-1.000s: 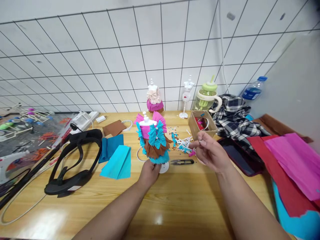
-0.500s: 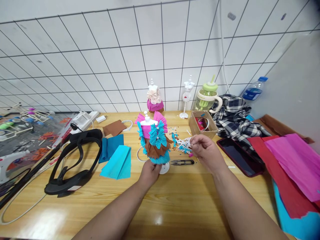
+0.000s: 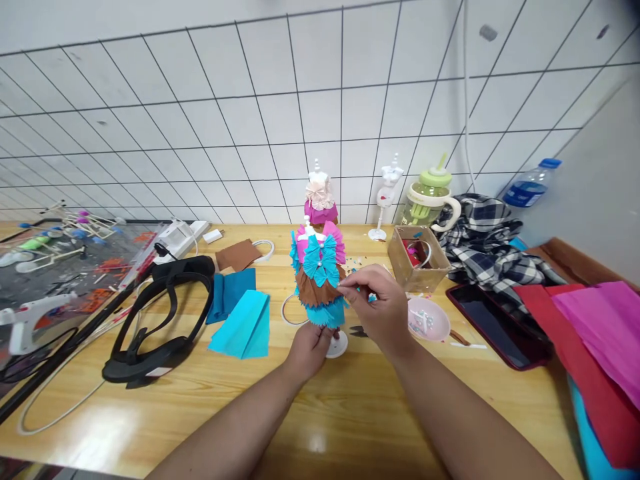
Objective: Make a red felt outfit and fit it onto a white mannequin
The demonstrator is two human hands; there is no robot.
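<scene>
A small dress-form mannequin [image 3: 325,313] stands in front of me, dressed in pleated crepe paper: pink at the top, a turquoise bow [image 3: 321,261] with small beads at its middle, a brown ruffle and a turquoise hem. My left hand [image 3: 311,350] is closed around its stand below the hem, just above the round white base [image 3: 338,345]. With thumb and fingertips pinched together, my right hand [image 3: 379,305] reaches the right edge of the brown ruffle. Whatever lies in that pinch is too small to make out. Thread snips [image 3: 358,331] lie partly hidden under this hand.
Behind stand a second dressed mannequin [image 3: 321,195] and a bare white one [image 3: 384,200]. To the right are a cardboard box [image 3: 425,277], a pink dish [image 3: 440,321] of beads, and a phone [image 3: 495,327]. Turquoise paper [image 3: 243,327] and a black headset strap [image 3: 120,367] lie left.
My right hand has moved left to the dress, uncovering the pink dish. The mannequin has turned slightly, bringing the bow nearer its front. My left hand keeps its grip.
</scene>
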